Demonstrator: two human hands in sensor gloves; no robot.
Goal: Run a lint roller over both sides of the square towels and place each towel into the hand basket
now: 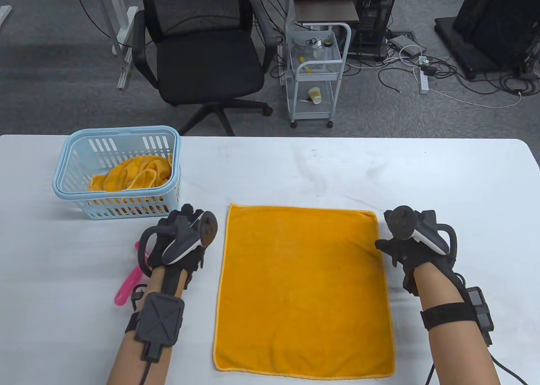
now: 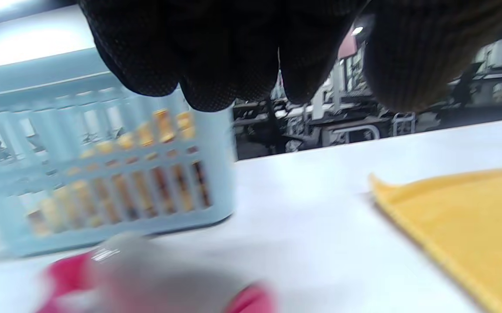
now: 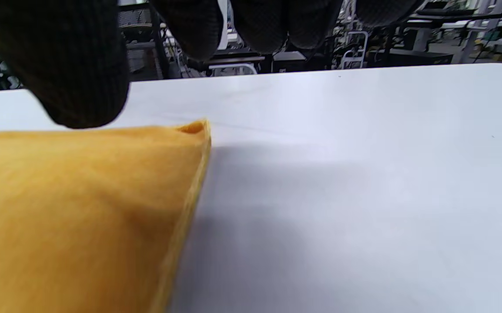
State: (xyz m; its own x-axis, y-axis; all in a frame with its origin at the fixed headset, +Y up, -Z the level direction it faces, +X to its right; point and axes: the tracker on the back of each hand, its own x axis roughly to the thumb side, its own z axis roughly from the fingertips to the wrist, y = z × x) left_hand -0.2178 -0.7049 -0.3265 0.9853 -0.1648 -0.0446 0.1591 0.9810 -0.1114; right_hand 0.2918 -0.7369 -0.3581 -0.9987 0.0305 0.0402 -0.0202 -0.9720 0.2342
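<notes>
An orange square towel [image 1: 303, 288] lies flat and spread out in the middle of the white table. At the back left stands a light blue hand basket [image 1: 118, 130] with another orange towel [image 1: 135, 174] crumpled inside. A pink lint roller [image 1: 128, 286] lies left of the towel, partly hidden under my left wrist. My left hand [image 1: 185, 222] hovers over it between basket and towel; in the left wrist view its fingers [image 2: 216, 56] hang above the blurred roller [image 2: 146, 278] and hold nothing. My right hand [image 1: 390, 250] sits at the towel's far right corner [image 3: 190, 130], holding nothing.
Bare white table [image 1: 337, 170] stretches behind and to the right of the towel. Beyond the far edge, on the floor, are a black office chair [image 1: 202, 52], a white wheeled cart [image 1: 316, 73] and loose cables [image 1: 443, 77].
</notes>
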